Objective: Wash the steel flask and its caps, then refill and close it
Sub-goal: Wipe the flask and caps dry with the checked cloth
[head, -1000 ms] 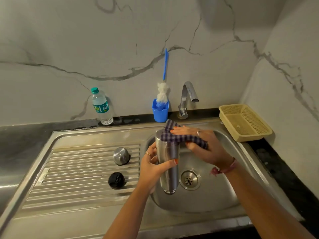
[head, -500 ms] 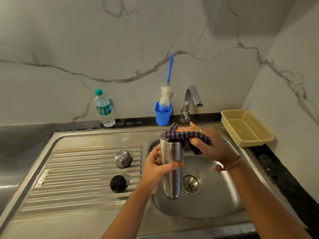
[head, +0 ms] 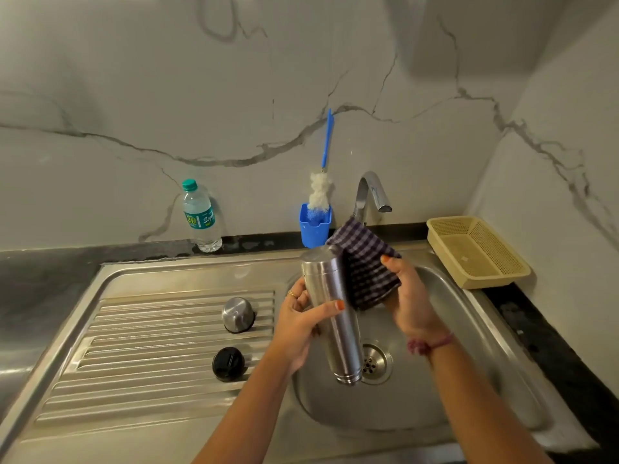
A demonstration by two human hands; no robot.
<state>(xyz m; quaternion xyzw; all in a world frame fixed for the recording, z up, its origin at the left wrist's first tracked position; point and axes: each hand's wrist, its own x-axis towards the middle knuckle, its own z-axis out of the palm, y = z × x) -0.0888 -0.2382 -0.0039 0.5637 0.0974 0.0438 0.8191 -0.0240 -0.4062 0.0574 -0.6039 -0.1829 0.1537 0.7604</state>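
The left hand (head: 299,324) is gripping one steel flask (head: 335,313) over the sink basin (head: 469,380); the right hand (head: 407,298) is pinching one checked cloth (head: 363,266) against it. Two caps, steel cap (head: 237,314) and black cap (head: 228,364), are lying left on the drainboard (head: 140,356).

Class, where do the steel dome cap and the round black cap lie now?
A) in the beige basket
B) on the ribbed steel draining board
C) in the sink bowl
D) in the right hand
B: the steel dome cap and the round black cap both rest on the ribbed steel draining board.

Grey-veined marble walls (head: 368,78) meet in a corner; dark, perhaps stone, countertop (head: 40,272).
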